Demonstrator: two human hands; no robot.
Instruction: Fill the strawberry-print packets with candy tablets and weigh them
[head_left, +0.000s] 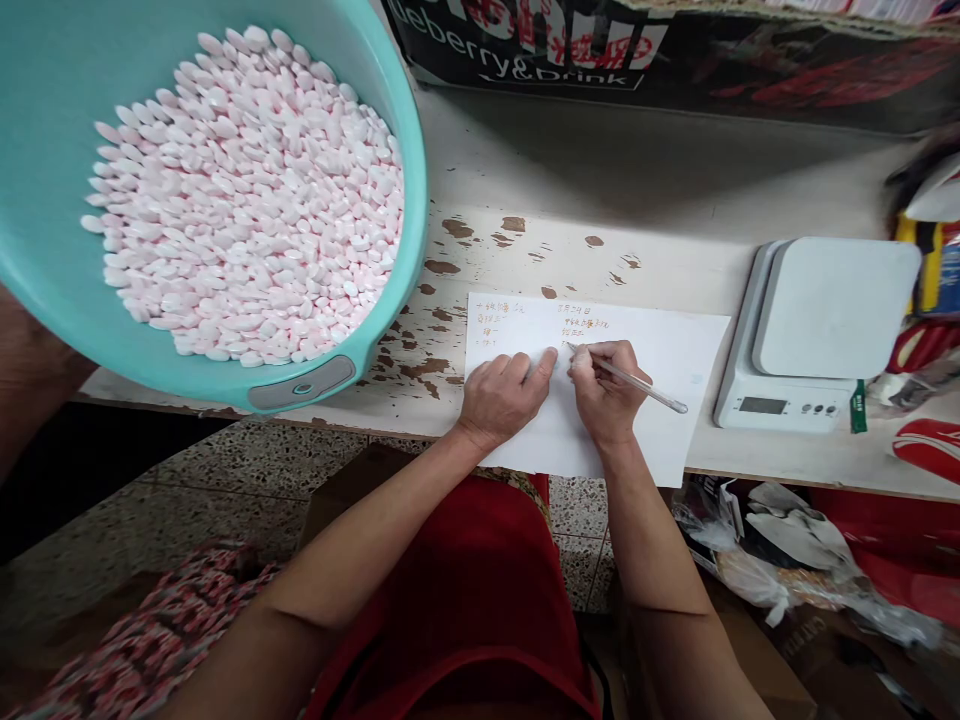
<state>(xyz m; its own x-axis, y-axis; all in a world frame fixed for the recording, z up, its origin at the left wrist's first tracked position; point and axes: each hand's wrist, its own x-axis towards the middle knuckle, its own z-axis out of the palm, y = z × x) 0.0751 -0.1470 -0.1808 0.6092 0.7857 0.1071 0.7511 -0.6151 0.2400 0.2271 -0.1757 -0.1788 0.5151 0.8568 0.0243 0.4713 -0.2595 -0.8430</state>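
A sheet of white paper with several lines of handwriting lies at the front edge of the table. My left hand rests on its left side, fingers bent and thumb toward the middle, with nothing visible in its grasp. My right hand grips a slim pale pen between thumb and fingers. The pen's tip is at the written lines, and its back end slants down to the right. My fingers partly cover the lowest writing.
A turquoise basin of pale pink, candy-like pieces stands left; another person's arm is beside it. A white digital scale sits right, near a red can. Behind is a black printed box. Plastic bags lie below right.
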